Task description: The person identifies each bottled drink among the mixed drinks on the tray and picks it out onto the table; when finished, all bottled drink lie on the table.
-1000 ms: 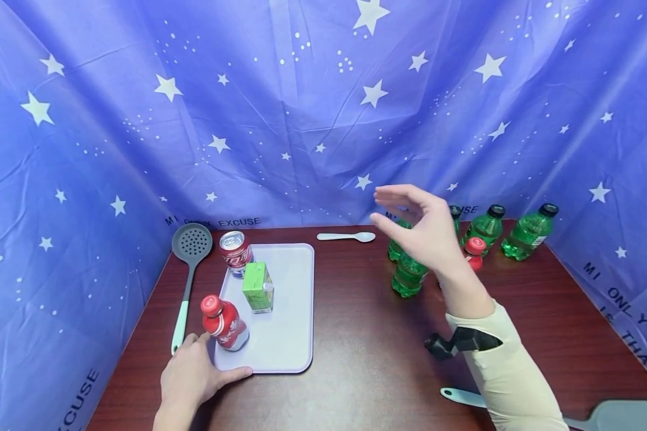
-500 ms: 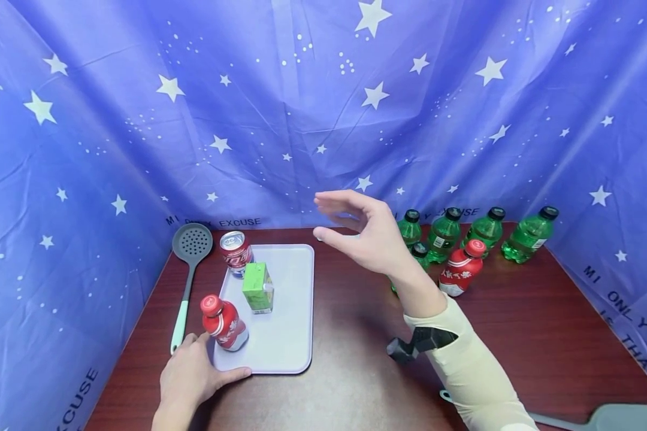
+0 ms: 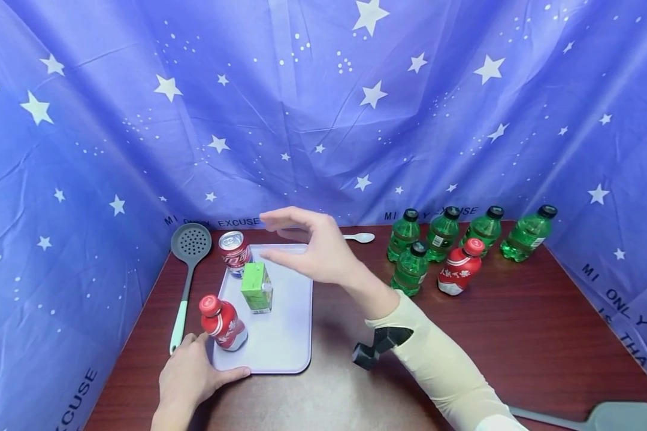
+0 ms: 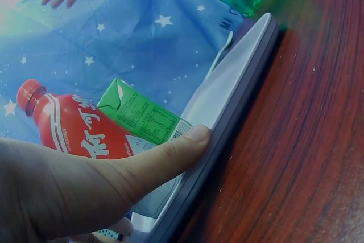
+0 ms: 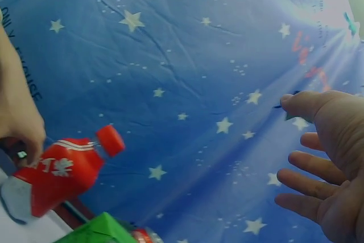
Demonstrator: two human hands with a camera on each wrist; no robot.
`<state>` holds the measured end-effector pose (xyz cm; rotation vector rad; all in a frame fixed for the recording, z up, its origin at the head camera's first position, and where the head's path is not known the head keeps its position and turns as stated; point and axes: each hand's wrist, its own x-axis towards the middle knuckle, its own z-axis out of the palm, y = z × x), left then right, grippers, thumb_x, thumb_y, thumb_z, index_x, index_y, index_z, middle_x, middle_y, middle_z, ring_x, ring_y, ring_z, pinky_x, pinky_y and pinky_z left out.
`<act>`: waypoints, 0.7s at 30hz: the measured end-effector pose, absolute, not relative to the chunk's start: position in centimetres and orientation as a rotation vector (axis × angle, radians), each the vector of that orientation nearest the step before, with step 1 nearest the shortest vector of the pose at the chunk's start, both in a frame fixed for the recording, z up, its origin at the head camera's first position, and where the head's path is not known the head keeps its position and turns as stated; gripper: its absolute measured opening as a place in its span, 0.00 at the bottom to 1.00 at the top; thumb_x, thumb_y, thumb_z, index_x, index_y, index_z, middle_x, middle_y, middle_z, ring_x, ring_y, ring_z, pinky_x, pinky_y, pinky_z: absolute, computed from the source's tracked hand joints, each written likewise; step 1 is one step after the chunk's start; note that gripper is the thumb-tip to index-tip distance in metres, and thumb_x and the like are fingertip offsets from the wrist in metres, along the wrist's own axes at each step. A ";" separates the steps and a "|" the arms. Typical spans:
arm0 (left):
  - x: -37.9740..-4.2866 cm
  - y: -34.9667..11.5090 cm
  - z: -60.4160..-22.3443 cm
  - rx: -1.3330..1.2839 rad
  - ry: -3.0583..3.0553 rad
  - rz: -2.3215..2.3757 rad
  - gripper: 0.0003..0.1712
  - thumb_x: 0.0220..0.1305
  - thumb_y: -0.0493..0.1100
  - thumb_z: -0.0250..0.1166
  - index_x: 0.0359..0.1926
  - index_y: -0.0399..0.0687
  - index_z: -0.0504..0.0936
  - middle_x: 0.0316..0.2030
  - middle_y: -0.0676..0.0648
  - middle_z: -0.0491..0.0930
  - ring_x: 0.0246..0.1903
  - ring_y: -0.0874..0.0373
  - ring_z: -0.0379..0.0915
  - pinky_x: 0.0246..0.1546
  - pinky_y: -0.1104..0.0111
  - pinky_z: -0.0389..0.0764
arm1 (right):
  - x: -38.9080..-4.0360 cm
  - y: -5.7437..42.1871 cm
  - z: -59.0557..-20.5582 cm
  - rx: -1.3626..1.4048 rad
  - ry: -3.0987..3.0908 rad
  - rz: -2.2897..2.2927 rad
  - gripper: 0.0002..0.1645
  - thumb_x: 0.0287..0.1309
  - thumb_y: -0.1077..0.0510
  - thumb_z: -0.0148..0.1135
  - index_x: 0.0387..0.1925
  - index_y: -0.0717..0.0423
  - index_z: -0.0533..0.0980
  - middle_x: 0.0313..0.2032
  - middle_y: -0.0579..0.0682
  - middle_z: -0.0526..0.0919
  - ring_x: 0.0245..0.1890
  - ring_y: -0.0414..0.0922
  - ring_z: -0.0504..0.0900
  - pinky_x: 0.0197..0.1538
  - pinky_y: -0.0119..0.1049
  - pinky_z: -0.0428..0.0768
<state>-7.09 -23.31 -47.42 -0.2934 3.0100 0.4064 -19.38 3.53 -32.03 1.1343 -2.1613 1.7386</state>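
My left hand (image 3: 186,371) holds the near left corner of a pale lilac tray (image 3: 288,353), its thumb (image 4: 170,155) lying on the rim. Just beyond it on the tray stands a red bottle (image 3: 224,324) with a white and red label. A small green drink carton (image 3: 257,288) stands behind that bottle, and a red soda can (image 3: 236,252) sits at the far left corner. My right hand (image 3: 323,248) holds nothing; its fingers are spread apart from the thumb, and it overlaps the tray's far right corner in the head view.
Several green bottles (image 3: 411,269) and another red bottle (image 3: 458,268) stand at the back right. A grey skimmer (image 3: 191,245) lies left of the tray. A pale spoon (image 3: 362,237) lies at the back, and a grey spatula (image 3: 625,416) at the front right.
My right hand has swept left, from in front of the green bottles to the tray's far right corner. My left hand and the things on the tray have stayed in place.
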 end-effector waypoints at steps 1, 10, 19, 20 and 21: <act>-7.1 -23.3 -47.4 -0.294 3.009 0.406 0.74 0.26 0.84 0.80 0.62 0.28 0.79 0.44 0.33 0.81 0.39 0.41 0.82 0.42 0.39 0.87 | -19.4 3.2 -32.3 1.144 -2.167 1.740 0.30 0.55 0.61 0.82 0.60 0.56 0.84 0.55 0.50 0.90 0.56 0.43 0.89 0.64 0.34 0.84; -7.0 -23.4 -47.5 -0.293 3.022 0.400 0.74 0.25 0.84 0.80 0.61 0.29 0.79 0.43 0.33 0.81 0.39 0.40 0.82 0.42 0.40 0.87 | -19.6 0.7 -34.5 1.175 -2.213 1.741 0.30 0.55 0.59 0.82 0.60 0.55 0.84 0.54 0.51 0.91 0.53 0.37 0.90 0.63 0.33 0.84; -6.9 -23.6 -47.8 -0.299 3.040 0.413 0.76 0.23 0.86 0.80 0.61 0.29 0.80 0.42 0.34 0.80 0.38 0.40 0.83 0.39 0.40 0.87 | -19.2 -1.8 -37.1 1.297 -2.260 1.714 0.32 0.54 0.60 0.82 0.61 0.55 0.83 0.53 0.51 0.91 0.53 0.36 0.90 0.62 0.35 0.85; -6.9 -23.7 -47.8 -0.296 3.048 0.417 0.75 0.23 0.85 0.80 0.61 0.29 0.80 0.42 0.34 0.80 0.38 0.40 0.83 0.39 0.40 0.87 | -19.1 -2.1 -37.4 1.310 -2.268 1.711 0.32 0.54 0.60 0.83 0.62 0.56 0.83 0.54 0.52 0.91 0.54 0.37 0.90 0.61 0.35 0.86; -6.8 -23.7 -47.9 -0.293 3.054 0.422 0.75 0.23 0.85 0.80 0.61 0.30 0.80 0.42 0.35 0.80 0.38 0.40 0.83 0.38 0.40 0.87 | -19.0 -2.3 -37.6 1.319 -2.282 1.709 0.33 0.54 0.60 0.83 0.62 0.56 0.82 0.55 0.52 0.91 0.54 0.38 0.90 0.61 0.35 0.86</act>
